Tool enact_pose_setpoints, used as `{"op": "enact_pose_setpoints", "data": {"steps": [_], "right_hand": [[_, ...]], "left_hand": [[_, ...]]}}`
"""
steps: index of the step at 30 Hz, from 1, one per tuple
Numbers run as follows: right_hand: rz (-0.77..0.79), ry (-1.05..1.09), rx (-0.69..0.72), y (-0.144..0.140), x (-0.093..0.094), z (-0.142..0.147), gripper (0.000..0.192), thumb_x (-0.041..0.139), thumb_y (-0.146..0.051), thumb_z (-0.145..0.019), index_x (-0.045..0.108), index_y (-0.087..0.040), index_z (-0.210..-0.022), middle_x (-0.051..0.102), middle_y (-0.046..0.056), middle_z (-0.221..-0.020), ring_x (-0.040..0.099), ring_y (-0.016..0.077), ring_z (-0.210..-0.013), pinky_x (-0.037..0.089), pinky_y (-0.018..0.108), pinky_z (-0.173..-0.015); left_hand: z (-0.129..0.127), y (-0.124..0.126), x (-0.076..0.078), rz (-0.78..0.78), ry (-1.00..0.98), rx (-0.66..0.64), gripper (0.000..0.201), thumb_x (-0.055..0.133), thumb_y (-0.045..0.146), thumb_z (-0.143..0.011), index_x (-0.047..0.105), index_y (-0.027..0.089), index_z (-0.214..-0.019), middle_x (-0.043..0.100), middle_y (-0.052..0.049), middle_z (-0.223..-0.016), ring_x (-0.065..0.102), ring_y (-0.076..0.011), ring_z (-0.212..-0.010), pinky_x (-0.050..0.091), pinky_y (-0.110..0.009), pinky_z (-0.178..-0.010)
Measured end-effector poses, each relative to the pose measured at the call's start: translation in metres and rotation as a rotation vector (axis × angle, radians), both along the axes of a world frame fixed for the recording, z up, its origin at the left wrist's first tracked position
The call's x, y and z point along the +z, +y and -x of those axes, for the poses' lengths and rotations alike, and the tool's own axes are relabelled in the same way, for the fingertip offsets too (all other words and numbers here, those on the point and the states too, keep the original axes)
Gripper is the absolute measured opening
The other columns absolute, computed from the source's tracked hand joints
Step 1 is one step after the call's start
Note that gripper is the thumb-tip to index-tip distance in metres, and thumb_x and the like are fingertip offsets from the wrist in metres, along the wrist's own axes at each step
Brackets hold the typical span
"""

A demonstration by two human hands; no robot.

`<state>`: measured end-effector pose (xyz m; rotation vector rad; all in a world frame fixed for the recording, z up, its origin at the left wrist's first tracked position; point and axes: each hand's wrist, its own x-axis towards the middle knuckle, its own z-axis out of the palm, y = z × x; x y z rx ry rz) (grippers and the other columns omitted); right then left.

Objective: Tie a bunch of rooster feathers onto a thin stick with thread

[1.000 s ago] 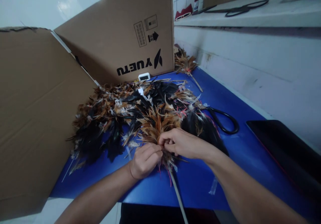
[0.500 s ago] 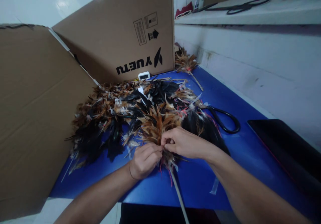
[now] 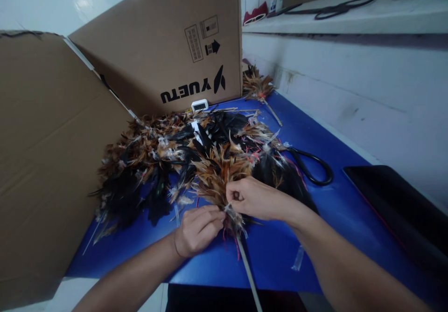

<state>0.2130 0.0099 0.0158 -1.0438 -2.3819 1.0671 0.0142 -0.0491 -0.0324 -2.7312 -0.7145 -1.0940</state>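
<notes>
A feather duster with brown feathers lies on the blue table, its thin stick running toward me past the near edge. Red strands hang at the base of its feathers. My left hand is closed, fingertips pinching at the left side of that base. From the right, my right hand makes a pinch at the same spot, thumb against forefinger. A pale wisp shows by its fingertips, but what exactly it grips is too small to make out.
Loose brown and black feathers are heaped behind. Black-handled scissors lie to the right, near a black flat object. A cardboard box walls the left and back. Another feather duster and a small white timer are farther off.
My hands have drawn slightly apart at the feather base. The left has moved a little left and down; the right stays nearly in place, still pinching.
</notes>
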Motion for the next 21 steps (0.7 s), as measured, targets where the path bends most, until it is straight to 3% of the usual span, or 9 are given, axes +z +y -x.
{"op": "enact_pose_setpoints", "data": {"steps": [11,17,21], "right_hand": [[-0.034,-0.055,-0.042,0.001,0.0,-0.001,0.011,0.048,-0.01,-0.065,0.056,-0.016,-0.06,0.055,-0.002,-0.054,0.044,0.008,-0.05,0.029,0.021,-0.052],[-0.063,-0.084,-0.039,0.001,-0.002,-0.001,0.011,0.048,-0.01,-0.065,0.057,-0.016,-0.06,0.059,0.0,-0.057,0.048,0.0089,-0.052,0.03,0.021,-0.051],[-0.078,-0.088,-0.05,0.001,-0.001,-0.004,0.013,0.048,-0.011,-0.067,0.059,-0.017,-0.062,0.063,0.001,-0.061,0.053,0.0097,-0.054,0.034,0.02,-0.053]], "left_hand": [[-0.006,-0.004,0.011,0.026,0.014,-0.036,0.009,0.053,0.005,-0.077,0.057,0.012,-0.081,0.068,-0.008,-0.08,0.064,-0.0179,-0.083,0.056,-0.027,-0.066],[-0.002,-0.002,0.006,0.051,-0.004,-0.057,0.012,0.053,0.005,-0.077,0.057,0.013,-0.083,0.068,-0.007,-0.084,0.064,-0.0166,-0.088,0.054,-0.031,-0.077],[-0.004,-0.009,0.005,0.134,0.013,0.054,0.019,0.056,0.007,-0.076,0.056,0.016,-0.093,0.067,-0.006,-0.089,0.062,-0.0157,-0.088,0.052,-0.031,-0.079]]}}
